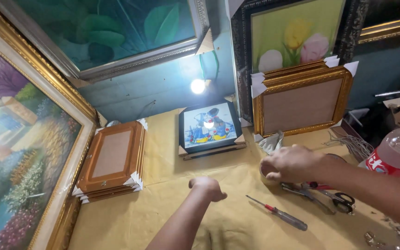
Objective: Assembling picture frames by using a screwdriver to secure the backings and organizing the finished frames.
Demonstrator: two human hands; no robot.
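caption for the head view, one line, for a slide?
Two hands over a paper-covered table: right hand on a tape roll, left hand fisted, beside screwdriver, scissors, stacked frames.

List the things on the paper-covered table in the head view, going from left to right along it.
Stack of brown frames → small black-framed picture → left hand → screwdriver → right hand → scissors → plastic bottle.
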